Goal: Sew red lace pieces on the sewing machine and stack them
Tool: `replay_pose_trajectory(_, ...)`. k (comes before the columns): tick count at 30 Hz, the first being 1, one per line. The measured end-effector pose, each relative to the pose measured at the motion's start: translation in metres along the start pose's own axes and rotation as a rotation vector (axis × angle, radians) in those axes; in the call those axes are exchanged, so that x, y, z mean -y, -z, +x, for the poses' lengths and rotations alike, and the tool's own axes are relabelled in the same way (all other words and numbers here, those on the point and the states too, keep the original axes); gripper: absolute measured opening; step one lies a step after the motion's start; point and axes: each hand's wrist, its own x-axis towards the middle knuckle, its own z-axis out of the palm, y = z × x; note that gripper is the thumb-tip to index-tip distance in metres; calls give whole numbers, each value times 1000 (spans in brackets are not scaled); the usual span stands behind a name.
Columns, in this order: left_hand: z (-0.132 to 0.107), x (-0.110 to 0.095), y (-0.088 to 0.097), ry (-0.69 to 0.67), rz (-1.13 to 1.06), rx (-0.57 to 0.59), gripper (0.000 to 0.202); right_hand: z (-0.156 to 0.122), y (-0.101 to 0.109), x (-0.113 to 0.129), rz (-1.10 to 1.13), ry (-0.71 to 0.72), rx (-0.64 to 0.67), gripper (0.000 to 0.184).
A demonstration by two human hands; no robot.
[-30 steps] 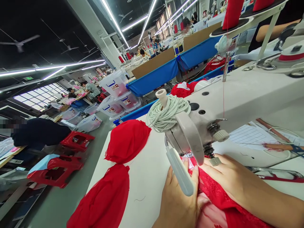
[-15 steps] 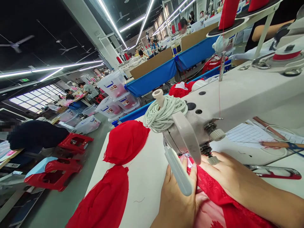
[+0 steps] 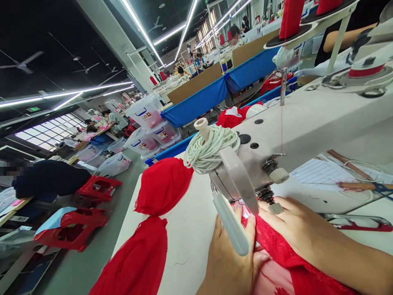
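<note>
A piece of red lace fabric [image 3: 278, 246] with a sheer pink part lies under the head of a white sewing machine [image 3: 310, 114]. My left hand [image 3: 229, 256] holds its left edge close to the needle area, with the fingers closed on it and partly hidden by a grey lamp-like bar [image 3: 231, 227]. On the other side, my right hand [image 3: 302, 223] presses and grips the lace, its fingertips hidden behind the tension knobs [image 3: 276, 208]. The needle itself is hidden by the machine head. Two red fabric cups [image 3: 162, 184] lie left of the machine on the white tabletop [image 3: 187, 233].
A coil of pale green cord [image 3: 211, 149] hangs on the machine head. Right of my hands lie thread snips [image 3: 362, 222], paper sheets [image 3: 316, 174] and a wooden-handled tool [image 3: 356, 186]. Red stools [image 3: 73, 229] and a bent-over person [image 3: 52, 180] are at the left; stacked plastic boxes [image 3: 145, 112] stand beyond.
The view has shifted very slightly. Both hands keep their places on the red lace fabric, which shows hardly any movement under the machine head.
</note>
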Motion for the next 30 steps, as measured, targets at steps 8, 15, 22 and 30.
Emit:
replay_pose_trajectory(8, -4, 2, -5, -47, 53, -12, 60, -5, -6, 3, -15, 16, -15, 32)
replay_pose_trajectory(15, -7, -11, -13, 71, -20, -106, 66, -9, -3, 8, 36, 30, 41, 33)
replay_pose_trajectory(22, -7, -13, -15, 103, -43, -86, 71, -8, -4, 8, -24, 0, 31, 31)
replay_pose_trajectory(30, 6, 0, 3, -18, 28, 22, 60, -1, -4, 5, -83, -1, -41, 36)
